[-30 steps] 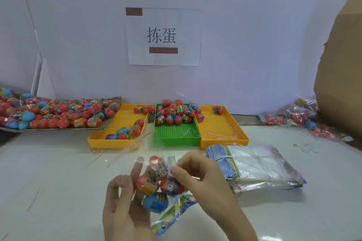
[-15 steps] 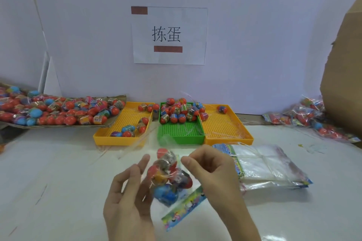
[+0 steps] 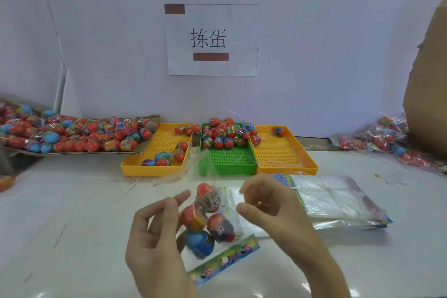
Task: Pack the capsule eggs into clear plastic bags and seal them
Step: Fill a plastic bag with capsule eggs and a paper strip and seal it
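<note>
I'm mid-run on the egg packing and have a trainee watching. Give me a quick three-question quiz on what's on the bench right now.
1. True or false: the green tray sits between two yellow trays.
2. How many capsule eggs show inside the clear bag held between the left hand and right hand? A) two B) four C) seven
3. Fill in: the stack of empty bags lies to the person's ____ of the held bag.

Key: 1 true; 2 B; 3 right.

Red and blue eggs (image 3: 208, 220); clear bag (image 3: 238, 215) with multicoloured strip; yellow trays (image 3: 285, 152); green tray (image 3: 227, 159); white table (image 3: 72, 213).
</note>
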The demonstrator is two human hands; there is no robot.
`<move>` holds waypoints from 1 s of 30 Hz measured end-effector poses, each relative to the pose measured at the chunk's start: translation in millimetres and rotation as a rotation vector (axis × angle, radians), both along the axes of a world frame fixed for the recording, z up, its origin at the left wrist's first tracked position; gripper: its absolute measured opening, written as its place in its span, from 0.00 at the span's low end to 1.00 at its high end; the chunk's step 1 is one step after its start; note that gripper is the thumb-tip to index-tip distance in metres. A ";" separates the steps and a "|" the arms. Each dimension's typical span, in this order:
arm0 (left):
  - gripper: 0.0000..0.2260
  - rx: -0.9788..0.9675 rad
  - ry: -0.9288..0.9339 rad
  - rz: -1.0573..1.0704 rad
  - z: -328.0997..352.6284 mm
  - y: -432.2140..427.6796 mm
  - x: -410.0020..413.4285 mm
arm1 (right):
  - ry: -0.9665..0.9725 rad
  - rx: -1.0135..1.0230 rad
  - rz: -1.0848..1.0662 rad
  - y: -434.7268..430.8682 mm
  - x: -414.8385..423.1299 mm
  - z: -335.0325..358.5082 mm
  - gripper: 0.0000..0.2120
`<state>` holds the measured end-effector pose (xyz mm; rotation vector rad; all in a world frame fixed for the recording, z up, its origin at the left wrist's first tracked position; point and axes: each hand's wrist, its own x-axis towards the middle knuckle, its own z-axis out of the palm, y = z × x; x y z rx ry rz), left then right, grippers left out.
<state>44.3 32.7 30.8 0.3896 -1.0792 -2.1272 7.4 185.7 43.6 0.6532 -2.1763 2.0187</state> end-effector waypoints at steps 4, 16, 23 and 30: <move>0.05 -0.167 0.035 -0.085 -3.6 2.2 -0.4 | -0.103 -0.067 -0.048 4.6 -0.6 0.1 0.24; 0.13 -0.411 -0.064 -0.520 -16.8 -5.2 -0.8 | -0.102 -0.172 -0.086 -21.3 3.2 1.4 0.04; 0.07 -0.416 -0.059 -0.309 -20.7 -6.0 2.1 | -0.025 0.044 -0.107 -29.8 8.8 2.6 0.16; 0.08 -0.348 -0.086 -0.258 -21.3 -9.2 -0.2 | -0.143 0.015 0.030 -23.8 7.8 1.7 0.14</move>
